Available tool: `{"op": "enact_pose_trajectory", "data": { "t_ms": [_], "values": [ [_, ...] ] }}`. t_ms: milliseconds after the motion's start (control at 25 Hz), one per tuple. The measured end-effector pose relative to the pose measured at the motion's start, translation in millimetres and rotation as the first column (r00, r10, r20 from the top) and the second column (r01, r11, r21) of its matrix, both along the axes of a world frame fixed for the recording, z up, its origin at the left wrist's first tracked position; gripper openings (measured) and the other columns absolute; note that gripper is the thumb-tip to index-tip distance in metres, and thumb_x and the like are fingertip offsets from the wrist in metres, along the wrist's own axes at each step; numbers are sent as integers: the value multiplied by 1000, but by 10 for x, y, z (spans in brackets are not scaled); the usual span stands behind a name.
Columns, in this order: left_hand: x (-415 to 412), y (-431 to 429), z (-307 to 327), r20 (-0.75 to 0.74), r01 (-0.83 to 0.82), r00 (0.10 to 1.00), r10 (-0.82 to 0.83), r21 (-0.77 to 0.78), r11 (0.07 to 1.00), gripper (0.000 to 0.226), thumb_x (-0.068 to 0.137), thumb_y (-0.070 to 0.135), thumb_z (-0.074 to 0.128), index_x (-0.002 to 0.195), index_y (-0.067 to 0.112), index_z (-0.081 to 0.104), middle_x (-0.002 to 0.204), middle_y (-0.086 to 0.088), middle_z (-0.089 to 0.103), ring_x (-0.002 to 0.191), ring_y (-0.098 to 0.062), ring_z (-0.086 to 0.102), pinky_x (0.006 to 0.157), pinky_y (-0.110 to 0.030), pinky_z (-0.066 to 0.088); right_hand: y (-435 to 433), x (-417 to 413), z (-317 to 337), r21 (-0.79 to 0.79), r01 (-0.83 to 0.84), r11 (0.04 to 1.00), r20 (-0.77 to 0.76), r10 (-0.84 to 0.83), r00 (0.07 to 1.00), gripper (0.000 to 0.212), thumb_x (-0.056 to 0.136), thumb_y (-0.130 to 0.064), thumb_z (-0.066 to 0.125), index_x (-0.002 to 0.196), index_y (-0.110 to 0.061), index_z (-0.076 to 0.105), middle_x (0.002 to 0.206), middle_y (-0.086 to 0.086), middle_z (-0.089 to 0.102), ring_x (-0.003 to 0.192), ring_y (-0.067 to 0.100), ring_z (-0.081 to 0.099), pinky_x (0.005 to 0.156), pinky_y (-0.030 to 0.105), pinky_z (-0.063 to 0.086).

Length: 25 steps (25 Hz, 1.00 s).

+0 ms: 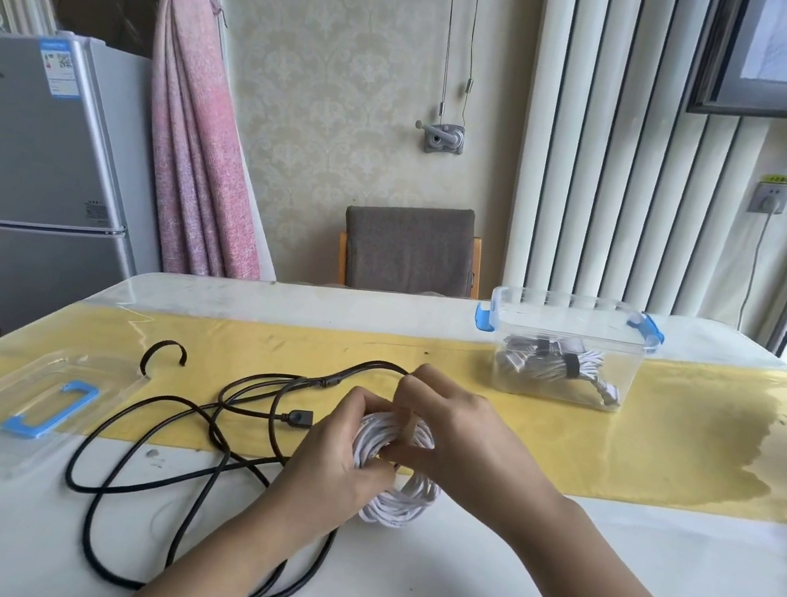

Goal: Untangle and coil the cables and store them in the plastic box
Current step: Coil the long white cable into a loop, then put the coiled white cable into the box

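Two hands: both work on the white coil [398, 505], which rests on the table [568, 578] close in front of the person.
Left hand [332, 465]: fingers are curled round the coil's left side, seemingly to keep the loops from springing apart.
Right hand [457, 434]: fingers are bent over the top of the coil, thumb and fingertips pinching there. Whether they hold a tie or the cable's end, I cannot tell.
Black cable [183, 424]: it lies loose and uncoiled in crossing loops to the left, passing under the left forearm, with one strand running up to the right hand's fingers.
Black strap [163, 353]: it lies curled beyond the black cable, likely kept ready for binding.
Plastic box [568, 333]: it stands open, well apart on the far right of the yellow runner [540, 437], with the bundled cables [557, 365] inside.
Lid [24, 408]: it is off and lies flat at the left, clear of the route to the box.
In the way: the black loops lie against the white coil, so lifting it could drag them along.
Around: a chair [410, 249], a fridge [38, 166] and a pink curtain [187, 149] stand behind the table.
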<state>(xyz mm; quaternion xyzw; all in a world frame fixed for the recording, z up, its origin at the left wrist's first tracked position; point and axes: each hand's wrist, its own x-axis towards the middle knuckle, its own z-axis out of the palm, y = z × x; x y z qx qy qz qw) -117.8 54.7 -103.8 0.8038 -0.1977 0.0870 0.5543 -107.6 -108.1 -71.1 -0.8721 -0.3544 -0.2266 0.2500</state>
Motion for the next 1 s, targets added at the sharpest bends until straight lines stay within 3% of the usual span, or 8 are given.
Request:
{"op": "enact_pose_trajectory", "data": {
  "t_ms": [200,320,440,520,680,800,1000],
  "values": [
    [37,-179,-30,-27,-241,970,242,20,970,36,73,-2,66,93,24,53,87,8,67,83,-5,63,66,-12,45,42,36,-27,-105,103,989,91,-94,991,33,65,-7,70,87,-12,46,84,2,45,57,19,33,47,29,27],
    [73,-285,32,-157,-338,929,336,16,941,37,69,10,73,94,25,50,98,5,60,89,-8,58,64,-20,43,-15,52,-10,-86,205,975,56,-201,978,39,69,-6,66,102,-13,46,95,4,48,58,27,40,46,34,31],
    [85,-406,112,-281,-179,947,154,-67,982,37,61,19,75,92,17,55,87,-3,63,74,-13,57,68,-36,46,-90,46,64,26,263,965,-11,-262,965,36,78,-5,56,112,-13,45,106,4,44,67,37,51,55,46,43],
    [50,-522,154,-294,-65,956,8,-185,981,27,65,14,69,89,12,58,82,-9,61,74,-19,58,72,-38,50,-158,74,112,117,293,949,-15,-294,956,35,77,-2,54,109,-13,45,103,4,44,69,37,52,57,47,44],
    [69,-545,203,-256,-116,965,60,-209,971,18,86,-1,56,101,9,55,89,-5,59,89,-22,67,81,-37,56,-295,111,152,220,292,931,-59,-286,956,26,80,1,49,102,-10,42,82,2,47,68,33,48,59,44,42],
    [133,-502,295,-221,-114,972,75,-170,979,13,87,-2,52,95,8,56,82,0,59,73,-7,65,76,-36,57,-318,139,166,201,283,938,-51,-279,959,16,85,-3,47,93,-12,36,74,4,46,60,32,47,49,39,38],
    [360,-455,462,-268,-54,963,-20,-266,963,4,89,6,59,93,5,60,86,-10,66,74,-17,68,73,-35,57,-371,348,417,-22,467,884,-57,-467,882,22,87,-21,52,103,-12,40,74,7,57,69,35,55,53,35,35]
  ]
}}
